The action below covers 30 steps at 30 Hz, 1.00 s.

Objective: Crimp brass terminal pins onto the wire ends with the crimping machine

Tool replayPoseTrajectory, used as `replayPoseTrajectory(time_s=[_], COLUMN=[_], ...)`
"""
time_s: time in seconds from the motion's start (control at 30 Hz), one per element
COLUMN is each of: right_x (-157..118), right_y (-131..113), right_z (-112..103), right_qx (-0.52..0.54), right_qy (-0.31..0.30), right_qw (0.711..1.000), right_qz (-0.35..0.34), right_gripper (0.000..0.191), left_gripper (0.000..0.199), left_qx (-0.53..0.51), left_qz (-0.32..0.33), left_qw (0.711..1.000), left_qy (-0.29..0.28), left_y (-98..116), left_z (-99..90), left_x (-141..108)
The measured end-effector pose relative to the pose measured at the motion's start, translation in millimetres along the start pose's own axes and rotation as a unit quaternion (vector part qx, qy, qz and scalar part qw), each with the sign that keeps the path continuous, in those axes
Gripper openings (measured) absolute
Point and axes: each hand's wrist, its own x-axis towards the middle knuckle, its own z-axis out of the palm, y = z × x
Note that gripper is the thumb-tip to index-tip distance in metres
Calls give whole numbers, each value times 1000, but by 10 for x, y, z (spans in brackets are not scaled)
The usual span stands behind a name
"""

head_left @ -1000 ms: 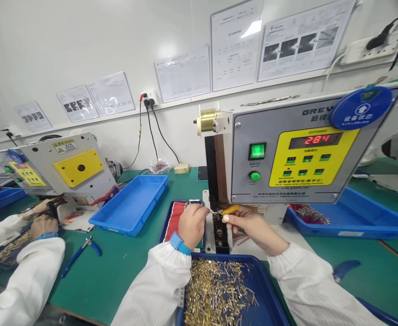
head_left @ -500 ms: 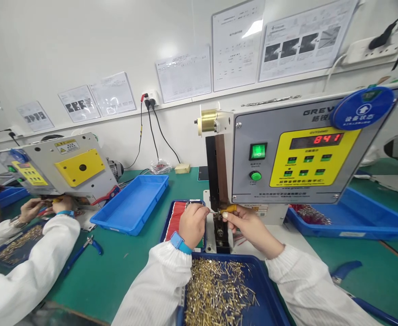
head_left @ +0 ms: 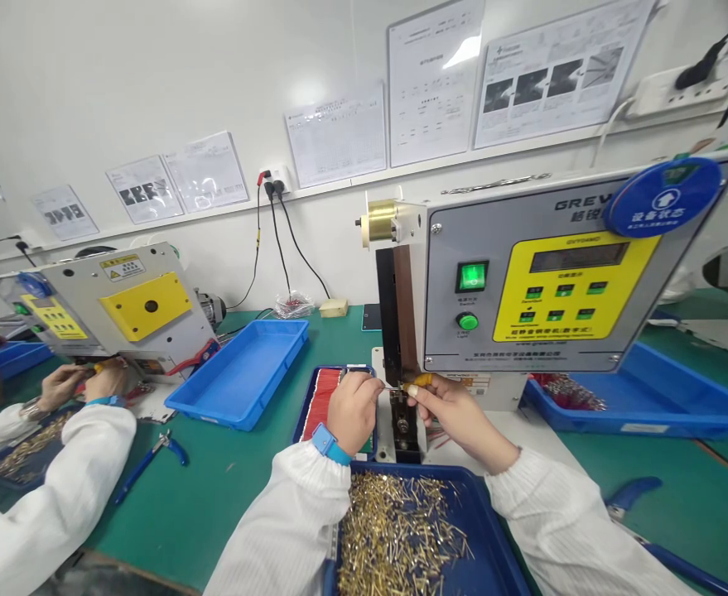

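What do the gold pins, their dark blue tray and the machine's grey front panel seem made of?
Gold pins: probably metal, glinting. Tray: likely plastic, smooth, rounded corners. Grey front panel: perhaps coated metal, even-toned, screws at corners; plastic possible.

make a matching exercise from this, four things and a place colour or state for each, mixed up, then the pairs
1. Left hand
2. Right hand
3. Rocker switch
4. Loose gold-coloured pieces

A. Lit green
B. In a dark blue tray
C. Yellow showing above its thumb
D. Blue band at its wrist

Pairs: 1-D, 2-C, 3-A, 4-B
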Motion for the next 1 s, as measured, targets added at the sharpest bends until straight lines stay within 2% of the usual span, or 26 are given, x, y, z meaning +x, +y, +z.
replayPoseTrajectory(time_s=[1.0], right_x=[-11], right_y=[-41], right_z=[12], right_qx=[-22], right_qy=[2], right_qw=[1000], right_qz=[-5], right_gripper=[39], left_gripper=[20], left_qx=[-9], left_qz=[-13], left_qw=[1000], left_qy=[-16], left_y=[-9], left_z=[10], left_x=[-14])
